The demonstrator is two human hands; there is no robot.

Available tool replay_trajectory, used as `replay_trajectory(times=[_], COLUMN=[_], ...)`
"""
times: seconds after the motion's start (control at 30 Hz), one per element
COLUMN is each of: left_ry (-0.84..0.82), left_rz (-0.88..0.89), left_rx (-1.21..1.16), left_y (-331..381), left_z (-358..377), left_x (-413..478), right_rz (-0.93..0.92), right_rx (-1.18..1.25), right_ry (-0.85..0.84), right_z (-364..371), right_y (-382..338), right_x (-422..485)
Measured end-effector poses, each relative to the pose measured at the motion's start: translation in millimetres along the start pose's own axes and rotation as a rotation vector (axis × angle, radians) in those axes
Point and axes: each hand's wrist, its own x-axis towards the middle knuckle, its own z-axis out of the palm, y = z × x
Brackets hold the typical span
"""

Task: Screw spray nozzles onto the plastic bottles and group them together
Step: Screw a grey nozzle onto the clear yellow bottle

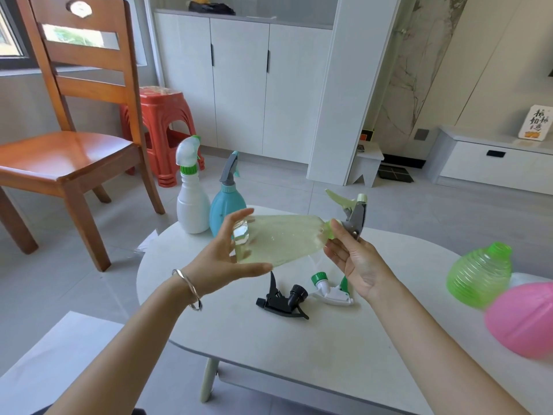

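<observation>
I hold a clear yellowish-green bottle (278, 239) sideways above the white table (299, 339). My left hand (227, 259) grips its base, thumb below and fingers behind. My right hand (356, 259) pinches the green collar of the grey and pale-green spray nozzle (353, 212) at the bottle's neck. A white bottle (191, 205) and a blue bottle (226, 208), both with nozzles on, stand together at the table's far left. A black nozzle (282, 298) and a white and green nozzle (329, 290) lie loose on the table.
A ribbed green bottle (478, 275) and a pink bottle (523, 319), both without nozzles, sit at the table's right edge. A wooden chair (68, 151) and a red stool (161, 127) stand at the left beyond the table. White cabinets line the back wall.
</observation>
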Motion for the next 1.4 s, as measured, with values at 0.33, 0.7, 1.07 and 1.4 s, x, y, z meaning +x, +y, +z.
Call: replay_trajectory(times=[0.33, 0.7, 1.07, 1.4], left_ry=[0.006, 0.001, 0.049, 0.016], left_rz=[-0.11, -0.465, -0.489, -0.461], left_rx=[-0.068, -0.446, -0.521, -0.465], left_y=[7, -5, 0, 3], left_z=[0, 4, 4, 3], left_x=[-1, 5, 5, 1], right_rz=[-0.11, -0.219, -0.286, -0.293], right_rx=[-0.255, -0.126, -0.194, -0.131], right_ry=[0.045, -0.07, -0.147, -0.193], right_z=[5, 13, 20, 35], right_y=[4, -7, -12, -11], right_x=[1, 3, -2, -8])
